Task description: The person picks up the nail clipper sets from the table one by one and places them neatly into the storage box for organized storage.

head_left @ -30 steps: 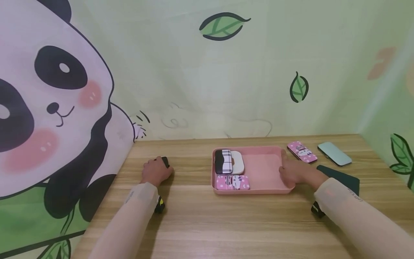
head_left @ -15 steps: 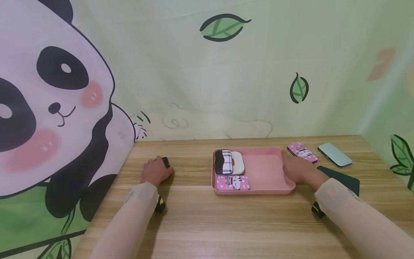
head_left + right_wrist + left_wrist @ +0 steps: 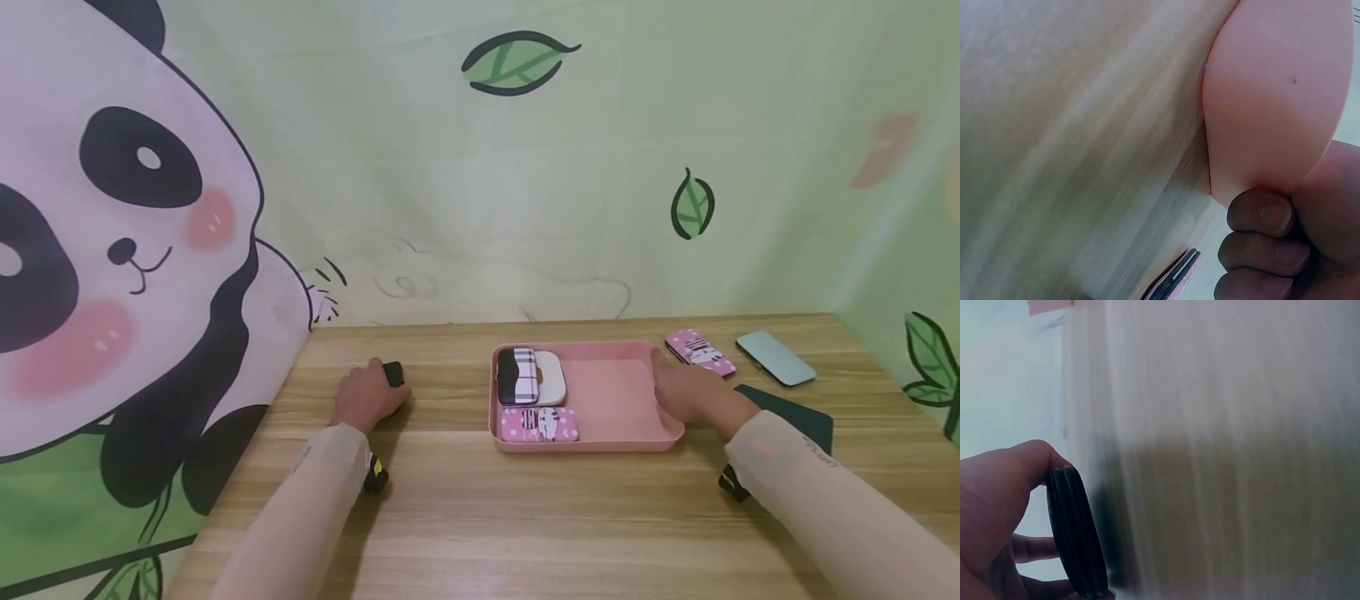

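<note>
My left hand (image 3: 369, 395) holds a small dark case (image 3: 393, 374) at the left of the table. In the left wrist view, thumb and fingers pinch the case's narrow ribbed side (image 3: 1077, 531), close over the wood. My right hand (image 3: 693, 395) grips the right end of a shallow pink tray (image 3: 600, 446); its fingers (image 3: 1266, 212) are curled at the tray's wall. Inside the tray's left part lie a black-and-plaid case (image 3: 517, 377), a white case (image 3: 553, 380) partly under it, and a pink polka-dot case (image 3: 540, 424) in front.
Another pink polka-dot case (image 3: 700, 352) lies beyond my right hand, beside a pale blue case (image 3: 775, 358). A flat dark green item (image 3: 798, 412) is partly hidden by my right forearm. A printed cloth backdrop (image 3: 420, 208) stands at the table's far edge.
My left hand has shifted slightly right with the dark case, and more of the case shows. The right hand stays at the tray's end, and the tray is in the same place.
</note>
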{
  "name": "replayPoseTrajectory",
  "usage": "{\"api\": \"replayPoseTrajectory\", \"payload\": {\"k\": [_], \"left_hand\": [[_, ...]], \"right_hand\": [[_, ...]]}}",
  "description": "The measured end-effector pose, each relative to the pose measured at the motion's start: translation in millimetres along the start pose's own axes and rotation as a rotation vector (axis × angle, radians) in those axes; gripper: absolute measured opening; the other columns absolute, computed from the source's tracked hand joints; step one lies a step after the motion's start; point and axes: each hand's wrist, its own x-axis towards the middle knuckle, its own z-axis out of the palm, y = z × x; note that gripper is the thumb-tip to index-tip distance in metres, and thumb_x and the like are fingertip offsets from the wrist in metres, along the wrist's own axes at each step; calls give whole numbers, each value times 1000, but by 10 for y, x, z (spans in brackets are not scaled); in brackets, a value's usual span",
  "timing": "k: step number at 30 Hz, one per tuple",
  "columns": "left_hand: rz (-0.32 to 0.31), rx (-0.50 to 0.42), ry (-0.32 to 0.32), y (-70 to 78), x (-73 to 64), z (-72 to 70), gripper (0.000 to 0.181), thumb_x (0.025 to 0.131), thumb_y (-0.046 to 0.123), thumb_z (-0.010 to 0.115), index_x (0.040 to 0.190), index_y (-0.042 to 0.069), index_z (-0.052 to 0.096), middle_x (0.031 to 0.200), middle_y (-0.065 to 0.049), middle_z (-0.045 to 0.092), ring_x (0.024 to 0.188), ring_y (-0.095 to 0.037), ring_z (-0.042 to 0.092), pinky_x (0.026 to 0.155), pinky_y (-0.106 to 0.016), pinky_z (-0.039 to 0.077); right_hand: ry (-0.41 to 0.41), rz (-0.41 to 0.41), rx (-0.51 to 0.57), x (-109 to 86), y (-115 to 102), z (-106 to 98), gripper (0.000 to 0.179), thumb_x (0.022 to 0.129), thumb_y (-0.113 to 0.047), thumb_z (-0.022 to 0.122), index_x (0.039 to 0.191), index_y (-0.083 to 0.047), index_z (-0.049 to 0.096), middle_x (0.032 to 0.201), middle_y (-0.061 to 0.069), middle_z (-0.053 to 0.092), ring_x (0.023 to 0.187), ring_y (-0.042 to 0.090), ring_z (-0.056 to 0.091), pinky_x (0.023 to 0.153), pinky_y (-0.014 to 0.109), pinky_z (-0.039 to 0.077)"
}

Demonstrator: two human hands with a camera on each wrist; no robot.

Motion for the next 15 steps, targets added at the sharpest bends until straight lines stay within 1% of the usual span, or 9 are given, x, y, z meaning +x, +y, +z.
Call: {"api": "replayPoseTrajectory", "payload": {"k": [4,5,8,11,13,14,15], "left_hand": [[24,-15,8,78,-3,-27,70,85,49,60,132,-2,47,104,-24,59,87,-36,56,73,-45,48],[30,-22,10,107,-8,-40,70,84,49,60,131,-2,47,104,-24,59,86,-35,56,73,-45,48],[38,-33,6,204,-19,-69,71,85,50,59,134,0,46,105,-23,57,87,-35,55,73,-45,48],[43,-26,3,309,-37,-98,72,85,50,59,135,1,45,107,-23,57,88,-35,55,75,-44,48],[50,-25,6,371,-52,-114,71,85,50,59,135,1,45,107,-23,57,88,-35,55,74,-44,49],[56,-25,10,397,-59,-121,71,85,49,59,134,0,45,107,-23,57,88,-35,55,74,-44,49],[61,-25,16,421,-67,-127,70,85,48,59,134,0,46,107,-23,57,88,-35,55,73,-44,49]], "right_hand": [[-5,-4,-14,9,2,-1,65,109,-27,24,154,14,3,154,34,32,98,32,60,80,43,48],[-6,-3,-13,11,3,0,65,109,-28,24,154,14,3,154,34,32,99,32,60,80,43,48],[-14,4,-1,14,1,2,66,109,-30,23,154,13,2,153,33,34,102,33,59,81,43,48],[-16,6,13,10,-1,1,67,109,-32,22,154,13,0,151,32,37,99,31,60,80,43,48],[-17,5,11,9,-3,1,67,109,-32,21,154,13,-1,149,32,40,95,29,61,78,41,48],[-19,10,19,5,-6,0,67,109,-33,20,154,13,-2,149,32,40,95,30,61,78,42,47],[-23,14,28,3,-10,0,68,109,-34,19,154,12,-3,147,32,42,91,29,61,76,42,48]]}}
